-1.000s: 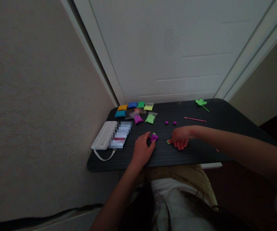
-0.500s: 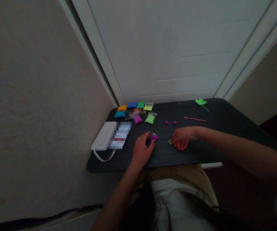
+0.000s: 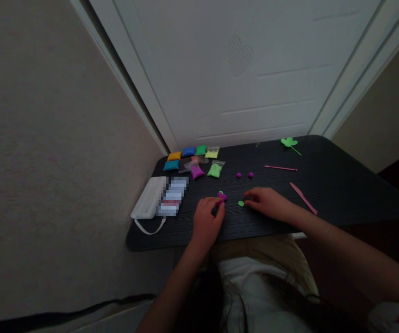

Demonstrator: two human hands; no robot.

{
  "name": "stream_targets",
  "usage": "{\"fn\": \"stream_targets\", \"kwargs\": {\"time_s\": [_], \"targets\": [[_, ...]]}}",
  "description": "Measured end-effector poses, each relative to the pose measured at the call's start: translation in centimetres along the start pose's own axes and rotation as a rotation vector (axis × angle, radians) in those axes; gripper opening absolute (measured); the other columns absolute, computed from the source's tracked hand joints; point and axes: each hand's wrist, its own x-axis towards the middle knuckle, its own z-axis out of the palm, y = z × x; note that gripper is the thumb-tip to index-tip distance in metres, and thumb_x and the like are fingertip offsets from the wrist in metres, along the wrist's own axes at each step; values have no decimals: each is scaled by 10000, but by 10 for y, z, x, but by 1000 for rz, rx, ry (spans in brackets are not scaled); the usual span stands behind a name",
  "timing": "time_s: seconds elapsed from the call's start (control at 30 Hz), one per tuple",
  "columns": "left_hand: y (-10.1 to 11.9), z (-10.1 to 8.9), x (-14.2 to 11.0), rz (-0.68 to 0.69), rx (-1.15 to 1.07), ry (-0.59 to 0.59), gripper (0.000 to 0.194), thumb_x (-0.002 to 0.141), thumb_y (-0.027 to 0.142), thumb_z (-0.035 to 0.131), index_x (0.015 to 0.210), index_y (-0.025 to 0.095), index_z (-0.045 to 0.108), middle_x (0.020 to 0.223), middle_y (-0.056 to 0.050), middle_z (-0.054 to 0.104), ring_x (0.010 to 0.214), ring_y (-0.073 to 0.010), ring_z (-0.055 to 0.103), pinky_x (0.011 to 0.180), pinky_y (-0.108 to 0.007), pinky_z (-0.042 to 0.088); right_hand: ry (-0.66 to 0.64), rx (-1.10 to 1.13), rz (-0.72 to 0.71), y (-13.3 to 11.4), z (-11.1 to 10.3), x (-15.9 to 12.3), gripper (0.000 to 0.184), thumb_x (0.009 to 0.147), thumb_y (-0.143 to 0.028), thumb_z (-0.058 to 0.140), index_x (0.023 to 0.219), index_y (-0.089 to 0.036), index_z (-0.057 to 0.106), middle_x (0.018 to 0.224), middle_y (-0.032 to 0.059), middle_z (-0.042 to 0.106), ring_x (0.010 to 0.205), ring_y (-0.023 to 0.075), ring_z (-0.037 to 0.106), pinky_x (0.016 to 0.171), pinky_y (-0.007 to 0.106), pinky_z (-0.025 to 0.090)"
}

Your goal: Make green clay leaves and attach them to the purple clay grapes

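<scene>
My left hand (image 3: 208,219) has its thumb and fingers closed on a small cluster of purple clay balls (image 3: 222,196), which rests on the table. A bit of green shows at the cluster's far edge, and the fingertips cover its near side. A flat light-green clay disc (image 3: 241,203) lies on the table just right of the cluster. Beside that disc is my right hand (image 3: 264,202), its thumb and fingers apart with nothing visible between them. Two loose purple clay balls (image 3: 239,175) sit farther back.
Several coloured clay packets (image 3: 215,169) lie at the back left of the dark table (image 3: 185,236). A phone (image 3: 175,194) and a white device (image 3: 149,199) with a cable are at left. To the right are a thin pink tool (image 3: 280,168), a pink clay knife (image 3: 303,198) and a green clover shape (image 3: 289,142).
My right hand has lifted off the green disc and turned, uncovering the disc and the pink knife. My left fingers have closed in over the purple cluster.
</scene>
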Motion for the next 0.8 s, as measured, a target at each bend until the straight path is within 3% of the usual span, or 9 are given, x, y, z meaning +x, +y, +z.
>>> {"fn": "stream_targets", "kwargs": {"time_s": [0.27,0.43,0.63,0.8], "targets": [[3,10,-5,-3,-80,-39,154,814,227,494,923,201,600,951,-42,622,938,-171,541,875,-345,416,133,-127,-99,-7,14,-5,266,814,-368,506,961,-185,630,914,67,606,868,189,568,772,278,419],[4,7,-5,-142,-226,-73,196,813,264,493,964,202,602,1000,-49,617,945,-178,554,837,-328,437,213,-63,-173,-17,13,-14,217,836,-301,487,975,-186,608,953,62,615,908,183,563,817,293,427],[21,-3,-2,-357,-634,-218,202,794,307,517,905,188,636,889,-20,669,832,-160,598,762,-278,463,346,-17,-327,-40,-1,-33,199,838,-263,497,1011,-207,578,995,50,629,937,186,560,850,329,425],[34,-13,-5,-384,-750,-166,174,754,302,575,838,177,663,840,-13,678,818,-157,595,783,-278,457,431,7,-397,-54,-2,-43,232,824,-255,525,1052,-218,556,1013,52,632,941,181,564,831,328,441]]}}
